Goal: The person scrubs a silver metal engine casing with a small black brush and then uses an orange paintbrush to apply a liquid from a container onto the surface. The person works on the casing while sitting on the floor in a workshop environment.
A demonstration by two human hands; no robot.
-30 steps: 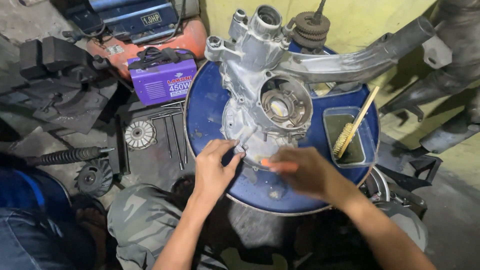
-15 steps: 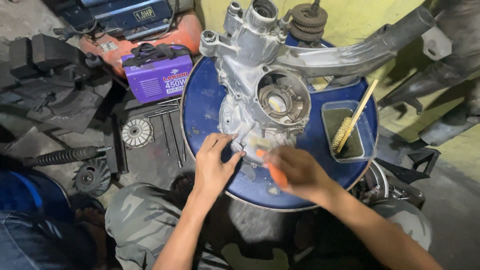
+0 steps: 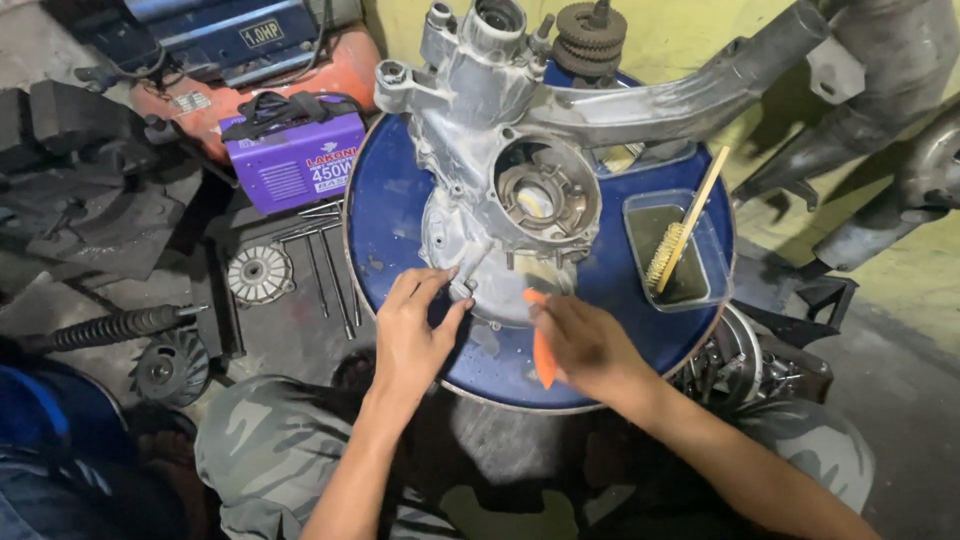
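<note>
Head view — orange tool (image 3: 542,355) gripped in right hand (image 3: 590,345) fingers, left hand (image 3: 415,330) fingers spread against engine casing (image 3: 500,190).

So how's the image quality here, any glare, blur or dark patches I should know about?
Head view: sharp overall, no real motion blur on the left hand or right hand; bright sheen on the engine case and wet blue drum top; the lower frame around the camouflage trousers is dim; edges bow slightly from the wide lens.
</note>
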